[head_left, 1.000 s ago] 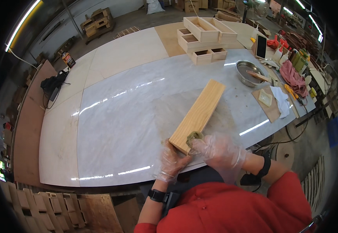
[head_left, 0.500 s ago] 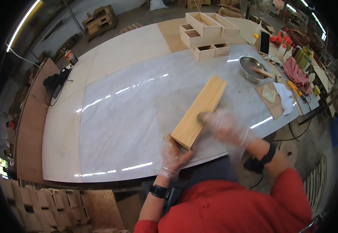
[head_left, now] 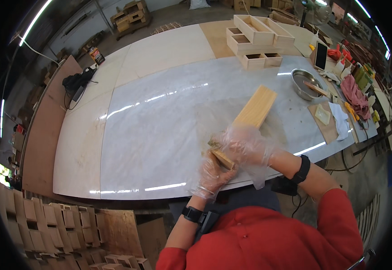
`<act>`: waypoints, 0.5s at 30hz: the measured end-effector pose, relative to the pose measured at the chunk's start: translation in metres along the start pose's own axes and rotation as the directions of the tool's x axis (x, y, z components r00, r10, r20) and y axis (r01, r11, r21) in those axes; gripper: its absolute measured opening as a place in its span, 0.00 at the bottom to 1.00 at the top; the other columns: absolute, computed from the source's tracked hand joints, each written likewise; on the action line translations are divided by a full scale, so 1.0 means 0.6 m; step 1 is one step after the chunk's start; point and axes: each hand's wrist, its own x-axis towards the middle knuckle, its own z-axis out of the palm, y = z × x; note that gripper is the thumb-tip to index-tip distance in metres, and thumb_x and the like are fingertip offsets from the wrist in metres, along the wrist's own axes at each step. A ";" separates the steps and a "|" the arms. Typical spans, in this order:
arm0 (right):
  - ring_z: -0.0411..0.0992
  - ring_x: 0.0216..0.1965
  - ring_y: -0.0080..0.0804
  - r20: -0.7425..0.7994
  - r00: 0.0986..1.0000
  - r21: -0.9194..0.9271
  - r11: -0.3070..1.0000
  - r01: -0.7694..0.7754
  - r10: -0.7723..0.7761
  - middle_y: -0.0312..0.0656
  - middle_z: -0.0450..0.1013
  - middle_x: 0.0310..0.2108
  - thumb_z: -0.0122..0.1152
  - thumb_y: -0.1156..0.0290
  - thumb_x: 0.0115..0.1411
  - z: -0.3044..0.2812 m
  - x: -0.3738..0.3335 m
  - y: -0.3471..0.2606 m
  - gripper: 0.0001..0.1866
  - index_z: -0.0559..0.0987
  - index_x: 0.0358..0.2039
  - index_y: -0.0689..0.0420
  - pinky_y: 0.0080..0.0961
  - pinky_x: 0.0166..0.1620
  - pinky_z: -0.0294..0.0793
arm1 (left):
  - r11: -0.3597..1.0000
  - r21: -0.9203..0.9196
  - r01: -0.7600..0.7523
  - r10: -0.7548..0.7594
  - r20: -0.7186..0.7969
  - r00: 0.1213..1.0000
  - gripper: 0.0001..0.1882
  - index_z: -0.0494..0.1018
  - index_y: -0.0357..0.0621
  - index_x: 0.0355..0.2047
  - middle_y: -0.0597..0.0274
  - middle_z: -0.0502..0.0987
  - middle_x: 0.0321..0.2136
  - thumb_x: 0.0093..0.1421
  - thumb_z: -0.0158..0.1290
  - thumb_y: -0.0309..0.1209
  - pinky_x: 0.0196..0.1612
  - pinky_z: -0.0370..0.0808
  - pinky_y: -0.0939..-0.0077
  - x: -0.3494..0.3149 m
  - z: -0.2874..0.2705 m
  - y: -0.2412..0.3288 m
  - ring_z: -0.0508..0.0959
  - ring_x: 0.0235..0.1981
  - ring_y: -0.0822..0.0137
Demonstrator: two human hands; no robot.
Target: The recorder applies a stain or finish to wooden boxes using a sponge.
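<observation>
A long, box-shaped wooden piece with visible grain lies slantwise over the near part of the sheet-covered table, its far end pointing right. My left hand, in a clear plastic glove, grips the near end. Over the same end, my gloved right hand lies across the top and presses a small greenish-brown pad at the left edge. The fingers hide most of the pad, so its exact kind is unclear. Both hands are close together.
Stacked pale wooden boxes stand at the back right. Right of the work are a metal bowl with a brush across it, a white cloth, a pink cloth, bottles and a phone. A black bag lies far left.
My right hand has moved left and toward me, from the piece's right side onto its near end, carrying the pad. My left hand stays at the near end. The whole view has shifted slightly.
</observation>
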 end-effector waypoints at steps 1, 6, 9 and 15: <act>0.74 0.28 0.47 -0.002 1.000 -0.004 1.000 -0.002 0.002 0.47 0.73 0.27 0.67 0.65 0.41 -0.001 -0.004 -0.010 0.22 0.76 0.39 0.58 0.40 0.29 0.73 | 1.000 0.000 -0.004 0.004 0.001 1.000 0.39 0.63 0.37 0.54 0.50 0.74 0.47 0.45 0.67 0.39 0.49 0.72 0.66 0.000 0.005 -0.024 0.75 0.48 0.56; 0.73 0.27 0.48 -0.114 0.993 0.181 0.983 -0.013 0.034 0.51 0.72 0.28 0.60 0.72 0.46 -0.007 -0.079 -0.101 0.21 0.74 0.43 0.61 0.42 0.27 0.71 | 0.965 0.256 -0.064 0.090 -0.090 0.992 0.42 0.64 0.37 0.51 0.44 0.74 0.40 0.42 0.68 0.48 0.41 0.73 0.58 -0.009 0.015 -0.041 0.75 0.41 0.47; 0.72 0.25 0.47 0.017 0.999 0.247 0.968 -0.040 0.037 0.50 0.71 0.27 0.59 0.75 0.46 -0.038 -0.110 -0.096 0.26 0.73 0.49 0.65 0.40 0.26 0.69 | 0.975 0.208 0.078 -0.051 -0.128 0.990 0.38 0.67 0.37 0.47 0.45 0.75 0.37 0.40 0.69 0.46 0.43 0.71 0.57 -0.004 0.012 -0.005 0.74 0.43 0.47; 0.67 0.22 0.43 -0.315 0.938 0.239 0.969 -0.067 0.143 0.46 0.70 0.24 0.65 0.80 0.37 -0.106 -0.108 -0.094 0.33 0.74 0.50 0.64 0.36 0.26 0.67 | 0.858 0.478 -0.187 0.258 -0.087 0.962 0.34 0.69 0.39 0.46 0.47 0.75 0.38 0.39 0.69 0.37 0.48 0.69 0.56 -0.002 -0.062 0.095 0.72 0.45 0.46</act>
